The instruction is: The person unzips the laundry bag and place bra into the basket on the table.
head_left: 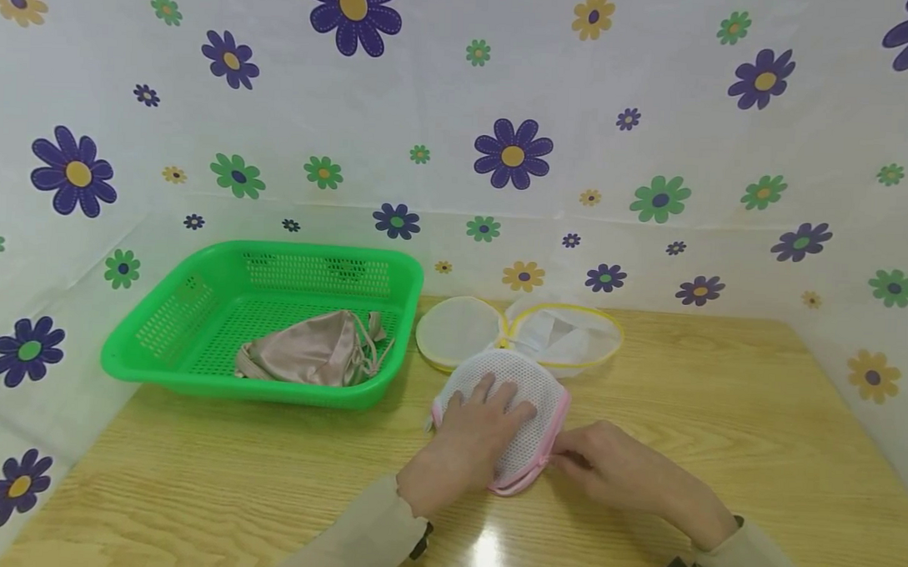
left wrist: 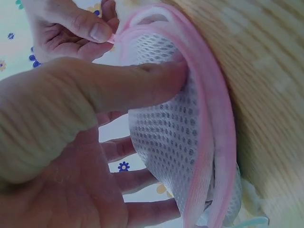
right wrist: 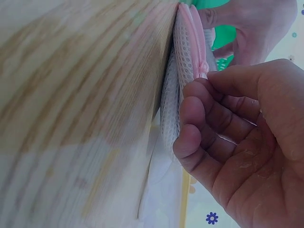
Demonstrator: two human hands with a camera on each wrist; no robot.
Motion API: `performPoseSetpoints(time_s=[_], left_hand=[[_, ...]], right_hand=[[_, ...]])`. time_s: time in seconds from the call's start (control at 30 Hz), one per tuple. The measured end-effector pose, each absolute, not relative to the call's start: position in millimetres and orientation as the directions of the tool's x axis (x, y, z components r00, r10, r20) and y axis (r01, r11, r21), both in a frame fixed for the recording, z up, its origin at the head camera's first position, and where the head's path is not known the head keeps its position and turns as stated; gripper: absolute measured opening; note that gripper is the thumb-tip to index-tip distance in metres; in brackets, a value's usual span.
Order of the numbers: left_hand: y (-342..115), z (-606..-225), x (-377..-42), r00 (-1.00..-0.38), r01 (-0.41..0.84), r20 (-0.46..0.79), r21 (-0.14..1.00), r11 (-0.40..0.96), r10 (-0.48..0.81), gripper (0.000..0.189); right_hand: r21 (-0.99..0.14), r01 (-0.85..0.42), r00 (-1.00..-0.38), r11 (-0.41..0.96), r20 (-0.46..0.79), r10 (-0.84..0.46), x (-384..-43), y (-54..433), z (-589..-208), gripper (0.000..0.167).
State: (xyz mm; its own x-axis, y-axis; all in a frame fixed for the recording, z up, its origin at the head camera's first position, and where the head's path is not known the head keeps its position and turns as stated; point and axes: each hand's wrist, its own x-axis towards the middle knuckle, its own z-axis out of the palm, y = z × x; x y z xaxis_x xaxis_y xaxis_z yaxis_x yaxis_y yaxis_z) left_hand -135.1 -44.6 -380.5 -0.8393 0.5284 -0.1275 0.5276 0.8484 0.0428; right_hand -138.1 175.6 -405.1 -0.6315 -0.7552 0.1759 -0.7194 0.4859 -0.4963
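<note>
A white mesh laundry bag with pink trim lies on the wooden table, in front of me. My left hand rests on top of it with fingers spread, its thumb pressing the mesh near the pink edge. At the bag's right side my right hand pinches the pink zipper pull between thumb and forefinger. In the left wrist view, a gap shows between the pink bands along the bag's edge. What is inside the bag is hidden.
Behind the bag lies an opened yellow-rimmed mesh bag with white material in its right half. A green plastic basket stands at left, holding a shiny beige drawstring pouch. A flower-printed sheet hangs behind the table.
</note>
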Motion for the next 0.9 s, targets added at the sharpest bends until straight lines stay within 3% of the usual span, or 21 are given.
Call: performPoseSetpoints(time_s=[0.17, 0.37, 0.43, 0.57, 0.73, 0.9], left_hand=[[-54.1, -372.6, -141.9, -0.784, 0.597, -0.148, 0.083, 0.798, 0.602, 0.075], [-65.3, -360.2, -137.9, -0.738, 0.672, 0.111, 0.211, 0.710, 0.665, 0.038], [-67.5, -359.9, -135.1, -0.732, 0.678, 0.158, 0.260, 0.688, 0.662, 0.035], [-70.0, -361.6, -133.2, -0.708, 0.705, 0.201, 0.268, 0.657, 0.677, 0.030], [-70.3, -361.7, -139.3, -0.702, 0.709, 0.225, 0.301, 0.637, 0.675, 0.012], [-72.6, -361.0, -147.3, -0.696, 0.709, 0.217, 0.362, 0.605, 0.685, 0.014]], right_hand=[[-0.543, -0.697, -0.651, 0.468, 0.207, -0.730, -134.7, 175.0, -403.3, 0.011], [-0.630, -0.630, -0.721, 0.454, 0.258, -0.643, -134.1, 176.5, -396.4, 0.015], [-0.645, -0.622, -0.734, 0.445, 0.281, -0.619, -134.8, 176.6, -393.2, 0.017], [-0.654, -0.611, -0.750, 0.446, 0.298, -0.590, -135.9, 176.0, -387.9, 0.023], [-0.659, -0.569, -0.789, 0.492, 0.267, -0.554, -137.2, 175.1, -384.4, 0.016], [-0.642, -0.570, -0.801, 0.512, 0.298, -0.519, -138.1, 173.4, -384.1, 0.016]])
